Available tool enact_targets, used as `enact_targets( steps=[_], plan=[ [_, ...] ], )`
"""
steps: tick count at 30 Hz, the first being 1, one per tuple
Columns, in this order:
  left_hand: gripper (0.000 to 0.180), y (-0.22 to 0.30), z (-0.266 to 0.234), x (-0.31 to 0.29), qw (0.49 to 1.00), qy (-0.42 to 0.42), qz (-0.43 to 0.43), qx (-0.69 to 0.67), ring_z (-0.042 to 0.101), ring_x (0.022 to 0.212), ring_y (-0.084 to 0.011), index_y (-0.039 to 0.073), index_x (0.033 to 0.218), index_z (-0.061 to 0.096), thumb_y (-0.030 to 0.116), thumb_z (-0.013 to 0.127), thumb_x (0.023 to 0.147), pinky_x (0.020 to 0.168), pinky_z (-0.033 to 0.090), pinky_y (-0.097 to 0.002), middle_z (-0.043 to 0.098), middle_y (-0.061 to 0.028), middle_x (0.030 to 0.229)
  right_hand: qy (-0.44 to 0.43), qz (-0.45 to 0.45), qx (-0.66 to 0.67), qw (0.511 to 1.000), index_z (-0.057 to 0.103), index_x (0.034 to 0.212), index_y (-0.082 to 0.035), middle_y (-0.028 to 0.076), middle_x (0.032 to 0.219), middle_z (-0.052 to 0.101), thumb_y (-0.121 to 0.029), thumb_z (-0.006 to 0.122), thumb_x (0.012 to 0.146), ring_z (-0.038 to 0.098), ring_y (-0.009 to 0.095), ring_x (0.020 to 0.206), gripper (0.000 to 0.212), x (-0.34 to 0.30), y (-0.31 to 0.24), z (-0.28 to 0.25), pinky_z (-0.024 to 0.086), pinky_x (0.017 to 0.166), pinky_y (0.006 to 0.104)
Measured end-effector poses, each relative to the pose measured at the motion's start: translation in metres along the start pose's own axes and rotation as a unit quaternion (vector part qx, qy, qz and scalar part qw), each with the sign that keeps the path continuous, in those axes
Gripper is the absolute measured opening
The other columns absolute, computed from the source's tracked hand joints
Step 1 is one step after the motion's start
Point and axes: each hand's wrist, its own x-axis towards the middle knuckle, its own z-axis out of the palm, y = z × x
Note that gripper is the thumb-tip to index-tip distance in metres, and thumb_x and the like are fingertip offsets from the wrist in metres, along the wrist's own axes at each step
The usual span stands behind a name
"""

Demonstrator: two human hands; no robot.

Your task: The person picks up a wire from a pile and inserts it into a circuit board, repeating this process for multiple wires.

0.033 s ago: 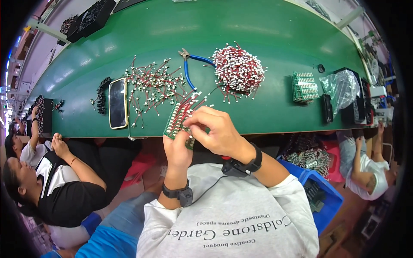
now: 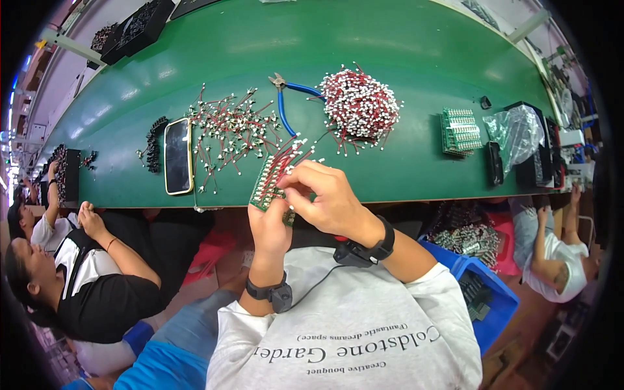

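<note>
On the green bench (image 2: pixel 403 39), a smartphone (image 2: pixel 178 156) with a dark screen and pale frame is laid just beside a curved black strip (image 2: pixel 154 144). Blue-handled cutters (image 2: pixel 282 112) are left spread open. Toward the right end, a clear plastic bag (image 2: pixel 517 138) is rested against a black box (image 2: pixel 540 120). Below the bench edge, dark parts are held in a blue bin (image 2: pixel 502 307). A seated person (image 2: pixel 114 296) in black and white is seen at the left; another person (image 2: pixel 558 268) in a white shirt is seen at the far right.
</note>
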Motion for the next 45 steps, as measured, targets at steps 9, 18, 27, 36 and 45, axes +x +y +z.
enact_targets(
  steps=[9, 18, 27, 36, 45],
  plan=[
    [0.044, 0.0, 0.007, -0.001, 0.996, -0.061, 0.016, 0.056, 0.06, 0.112, -0.0189, -0.003, 0.137, 0.046, -0.006, 0.055, 0.095, 0.096, 0.049, -0.0339, 0.058, -0.0116, 0.127, 0.008, 0.024, 0.022, 0.999, 0.058, 0.098, 0.001, 0.01, 0.084, 0.066, 0.003, 0.071, 0.082, 0.066, 0.016, 0.07, 0.021, 0.002, 0.008, 0.003, 0.055, 0.064, 0.0284],
    [0.062, -0.005, 0.0, -0.002, 0.995, -0.093, 0.012, 0.046, 0.057, 0.119, -0.0209, -0.002, 0.15, 0.031, -0.008, 0.057, 0.094, 0.103, 0.047, -0.0354, 0.052, -0.0138, 0.137, 0.015, -0.009, 0.026, 0.999, 0.057, 0.1, 0.001, 0.01, 0.086, 0.066, 0.003, 0.071, 0.082, 0.066, 0.016, 0.07, 0.022, 0.002, 0.001, 0.001, 0.054, 0.064, 0.0281],
    [0.074, -0.003, 0.0, -0.003, 0.993, -0.084, 0.033, 0.081, 0.058, 0.115, -0.0197, -0.001, 0.156, 0.016, -0.009, 0.054, 0.094, 0.1, 0.048, -0.0342, 0.054, -0.0147, 0.135, 0.011, -0.057, -0.058, 0.997, 0.056, 0.104, 0.0, 0.009, 0.081, 0.063, 0.005, 0.073, 0.077, 0.066, 0.02, 0.07, 0.032, -0.001, 0.003, 0.006, 0.055, 0.063, 0.0304],
    [0.074, -0.007, -0.009, -0.004, 0.993, -0.084, 0.016, 0.079, 0.057, 0.118, -0.0196, -0.002, 0.156, 0.015, -0.009, 0.054, 0.094, 0.1, 0.048, -0.0338, 0.054, -0.0157, 0.135, 0.016, -0.079, -0.096, 0.992, 0.056, 0.104, 0.0, 0.01, 0.083, 0.063, 0.006, 0.074, 0.073, 0.067, 0.022, 0.07, 0.036, -0.002, 0.002, 0.006, 0.056, 0.064, 0.0306],
    [0.073, -0.007, -0.008, -0.004, 0.995, -0.082, 0.013, 0.047, 0.056, 0.12, -0.0206, -0.003, 0.155, 0.016, -0.007, 0.056, 0.095, 0.101, 0.047, -0.0341, 0.053, -0.0155, 0.137, 0.02, -0.086, -0.088, 0.992, 0.056, 0.104, 0.0, 0.009, 0.083, 0.063, 0.006, 0.075, 0.073, 0.067, 0.02, 0.069, 0.037, -0.003, 0.002, 0.008, 0.056, 0.063, 0.0305]
  ],
)
